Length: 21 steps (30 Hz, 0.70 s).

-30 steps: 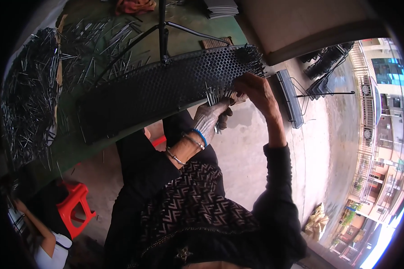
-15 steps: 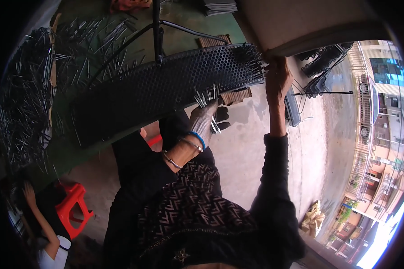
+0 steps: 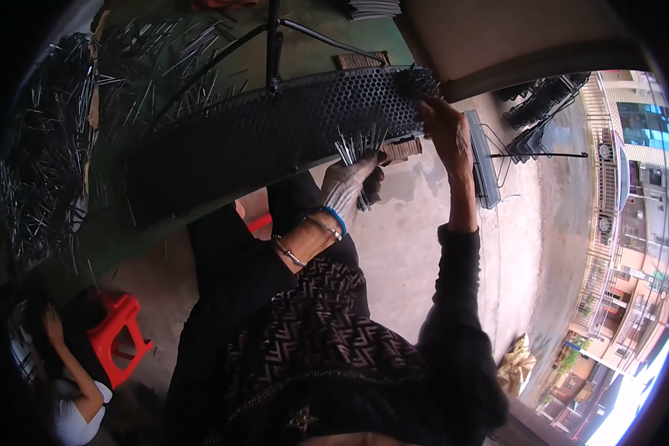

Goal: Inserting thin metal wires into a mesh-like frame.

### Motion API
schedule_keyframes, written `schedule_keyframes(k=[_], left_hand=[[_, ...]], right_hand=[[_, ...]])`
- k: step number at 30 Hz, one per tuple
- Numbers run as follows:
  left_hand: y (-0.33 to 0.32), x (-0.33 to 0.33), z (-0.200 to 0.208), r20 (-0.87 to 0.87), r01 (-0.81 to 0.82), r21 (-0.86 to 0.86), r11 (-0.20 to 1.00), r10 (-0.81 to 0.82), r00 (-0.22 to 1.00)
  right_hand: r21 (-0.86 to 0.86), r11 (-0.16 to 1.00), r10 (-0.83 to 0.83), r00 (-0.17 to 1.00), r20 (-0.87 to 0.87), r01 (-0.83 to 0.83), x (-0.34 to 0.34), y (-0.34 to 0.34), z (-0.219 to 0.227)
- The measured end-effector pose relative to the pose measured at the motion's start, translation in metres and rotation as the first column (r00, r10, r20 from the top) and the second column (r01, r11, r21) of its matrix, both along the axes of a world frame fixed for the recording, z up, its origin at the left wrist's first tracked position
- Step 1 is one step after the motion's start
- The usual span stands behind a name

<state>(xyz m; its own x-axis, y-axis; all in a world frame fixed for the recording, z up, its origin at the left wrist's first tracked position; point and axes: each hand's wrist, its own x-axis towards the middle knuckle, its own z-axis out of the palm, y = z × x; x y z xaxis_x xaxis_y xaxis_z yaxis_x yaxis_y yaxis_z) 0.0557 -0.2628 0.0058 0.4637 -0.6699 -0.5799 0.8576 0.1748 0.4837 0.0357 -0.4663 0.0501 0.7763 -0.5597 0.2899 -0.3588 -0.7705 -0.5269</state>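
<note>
A long black panel with rows of round holes [image 3: 305,115] lies across in front of me. My left hand [image 3: 346,181], in a worn pale glove with dark fingertips, is closed around a bundle of thin metal rods [image 3: 363,141] at the panel's near edge. The rods poke out above and below the fist. My right hand [image 3: 451,132], bare, is bent over the panel's right end with its fingers drawn together. Whatever is between those fingertips is too small to make out. Beside them, a dense cluster of dark rods [image 3: 415,82] stands in the holes.
Loose dark rods [image 3: 48,141] are heaped on the green table at left. A black metal frame [image 3: 273,52] rises behind the panel. Corrugated cardboard [image 3: 401,150] sits under the panel's right end. A red stool [image 3: 119,336] and another person's arm [image 3: 74,364] are at lower left.
My right hand has come left and inward over the panel's end. My left hand, with the rods, has shifted slightly right and up, its fingers curled in more.
</note>
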Motion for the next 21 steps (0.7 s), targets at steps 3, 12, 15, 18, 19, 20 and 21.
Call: schedule_keyframes(k=[3,12,15,18,19,20,21], left_hand=[[0.001,0.000,0.006,0.018,0.013,0.038,0.999,-0.014,1.000],[0.010,0.000,0.007,0.064,0.143,0.083,0.986,-0.149,0.987],[0.012,0.003,0.013,0.035,0.133,0.040,0.990,-0.135,0.990],[0.009,0.009,0.015,-0.031,0.116,0.045,0.992,-0.115,0.993],[0.009,0.011,0.015,-0.080,0.106,0.048,0.993,-0.102,0.992],[0.009,0.013,0.010,-0.078,0.108,0.046,0.993,-0.104,0.992],[0.009,0.015,0.004,-0.117,0.109,0.000,0.994,-0.108,0.987]], right_hand=[[0.689,0.691,0.378,0.922,-0.087,-0.218,-0.010,0.025,0.009],[0.843,0.457,0.483,0.875,0.035,-0.286,-0.014,0.030,0.005],[0.836,0.472,0.483,0.875,0.020,-0.280,-0.014,0.031,0.009],[0.759,0.532,0.362,0.911,0.196,-0.375,-0.016,0.019,0.014],[0.690,0.650,0.260,0.947,0.191,-0.318,-0.013,0.017,0.023],[0.613,0.752,0.154,0.968,0.197,-0.244,-0.009,0.016,0.029],[0.487,0.851,0.070,0.961,0.266,-0.197,-0.003,0.011,0.026]])
